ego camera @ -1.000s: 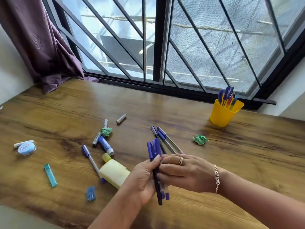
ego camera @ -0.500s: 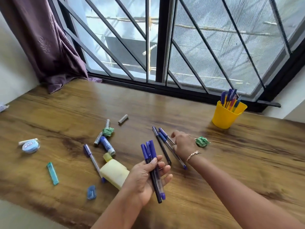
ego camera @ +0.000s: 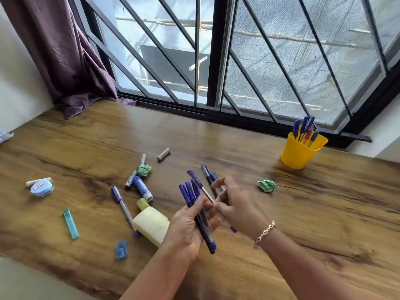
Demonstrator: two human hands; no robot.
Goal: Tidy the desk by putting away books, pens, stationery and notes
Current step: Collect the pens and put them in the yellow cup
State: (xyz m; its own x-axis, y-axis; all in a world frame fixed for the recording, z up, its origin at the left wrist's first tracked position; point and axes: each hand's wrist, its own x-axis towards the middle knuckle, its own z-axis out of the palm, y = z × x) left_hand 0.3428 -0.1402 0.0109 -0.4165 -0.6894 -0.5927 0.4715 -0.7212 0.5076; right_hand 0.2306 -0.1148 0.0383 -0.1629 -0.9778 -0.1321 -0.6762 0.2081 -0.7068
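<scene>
Left hand (ego camera: 188,228) is low centre, its fingers (ego camera: 213,221) curled round a pen bundle (ego camera: 200,217): several blue-capped pens, caps toward 11 o'clock, tips toward 5. Right hand (ego camera: 237,205) is just at its 3 o'clock, fingers (ego camera: 217,183) pinching a single pen (ego camera: 198,182), purple cap toward 11 o'clock, right beside the bundle's caps. Whether they touch is lost in blur. Bracelet (ego camera: 265,232) on the right wrist.

Two loose pens (ego camera: 206,173) lie on the worktop (ego camera: 324,213) at 12 o'clock of the right hand, partly hidden by it. Yellow cup (ego camera: 299,153) stands upright at 2 o'clock, well apart, near the window (ego camera: 281,61), with stored pens (ego camera: 305,128) standing in it. Green paper ball (ego camera: 267,185) lies between the cup and the right hand.

At 9 to 10 o'clock of the left hand:
- yellow bottle (ego camera: 151,224), lying down, just beside the left wrist
- another pen (ego camera: 123,205), touching the bottle
- blue glue stick (ego camera: 142,189)
- grey marker (ego camera: 131,180), with a second paper ball (ego camera: 144,169) at its far end
- small grey tube (ego camera: 163,154), further back

Blue sharpener (ego camera: 121,250) lies at 8 o'clock. Teal case (ego camera: 70,224) and round blue tape (ego camera: 41,188) are far out at 9. Purple curtain (ego camera: 65,50) hangs at 10 o'clock.
</scene>
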